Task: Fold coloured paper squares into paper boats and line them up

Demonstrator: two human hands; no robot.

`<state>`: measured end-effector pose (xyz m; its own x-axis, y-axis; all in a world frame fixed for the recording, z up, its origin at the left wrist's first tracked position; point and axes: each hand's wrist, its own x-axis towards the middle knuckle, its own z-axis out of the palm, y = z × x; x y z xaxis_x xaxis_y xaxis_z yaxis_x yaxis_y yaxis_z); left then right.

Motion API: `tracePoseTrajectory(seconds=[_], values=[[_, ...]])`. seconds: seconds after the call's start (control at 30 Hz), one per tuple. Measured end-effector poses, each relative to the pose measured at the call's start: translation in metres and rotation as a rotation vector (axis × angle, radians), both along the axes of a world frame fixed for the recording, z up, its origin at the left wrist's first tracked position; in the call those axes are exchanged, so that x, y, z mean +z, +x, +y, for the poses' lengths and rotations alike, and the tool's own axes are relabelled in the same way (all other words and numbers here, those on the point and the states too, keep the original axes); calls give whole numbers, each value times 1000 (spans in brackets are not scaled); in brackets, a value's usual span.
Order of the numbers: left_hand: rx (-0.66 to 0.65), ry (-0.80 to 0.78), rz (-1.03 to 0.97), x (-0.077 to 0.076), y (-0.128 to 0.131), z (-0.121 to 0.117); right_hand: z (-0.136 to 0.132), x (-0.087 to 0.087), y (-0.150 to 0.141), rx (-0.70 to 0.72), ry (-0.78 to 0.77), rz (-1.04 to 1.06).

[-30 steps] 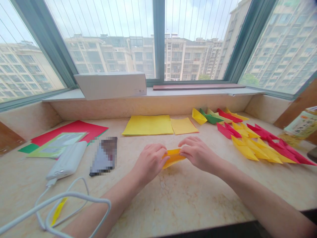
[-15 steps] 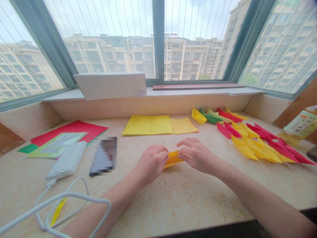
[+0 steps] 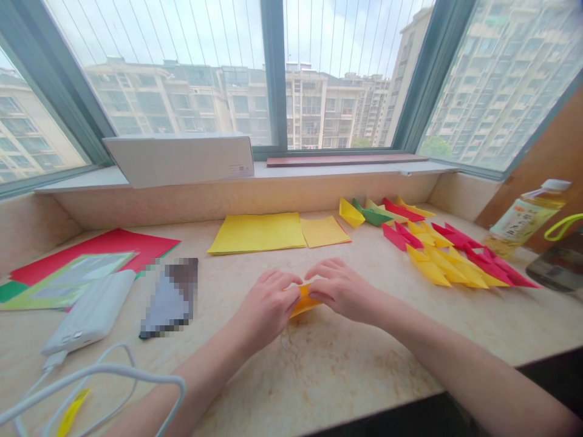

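A small folded piece of orange-yellow paper (image 3: 304, 303) is held low over the stone counter (image 3: 346, 364), in the middle of the head view. Its left end is pinched by my left hand (image 3: 268, 306), thumb and fingers closed on it. My right hand (image 3: 344, 290) grips the other end, with its fingers bent over the top edge. Both hands hide much of the paper, so its full shape cannot be made out. Behind them lie a stack of yellow sheets (image 3: 257, 232) and a smaller stack of orange-yellow squares (image 3: 325, 232).
Folded paper boats (image 3: 446, 264) in yellow, red and green stand at the right, near a drink bottle (image 3: 528, 218). Leftward lie red sheets (image 3: 150, 243), a white power bank (image 3: 93, 312) with a cable (image 3: 155, 377), and a pixelated dark object (image 3: 170, 297). A white box (image 3: 182, 161) stands on the sill.
The camera view has turned to the right, bringing more of the bottle into sight. My right hand has come closer to my left, its fingers now closed over the paper's edge.
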<state>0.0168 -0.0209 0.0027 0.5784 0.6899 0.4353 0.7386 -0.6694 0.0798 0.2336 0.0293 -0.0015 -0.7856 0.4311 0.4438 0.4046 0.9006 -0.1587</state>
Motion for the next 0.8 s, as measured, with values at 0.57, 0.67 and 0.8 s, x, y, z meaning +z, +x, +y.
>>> tracePoseTrajectory(seconds=[0.57,0.67,0.8], values=[[49,43,46,-1,-12,11,11,4,9,-93,26,16],[46,52,48,-3,-14,14,10,5,8,-55,36,-16],[69,71,29,-4,-18,17,10,3,6,-104,-15,-9]])
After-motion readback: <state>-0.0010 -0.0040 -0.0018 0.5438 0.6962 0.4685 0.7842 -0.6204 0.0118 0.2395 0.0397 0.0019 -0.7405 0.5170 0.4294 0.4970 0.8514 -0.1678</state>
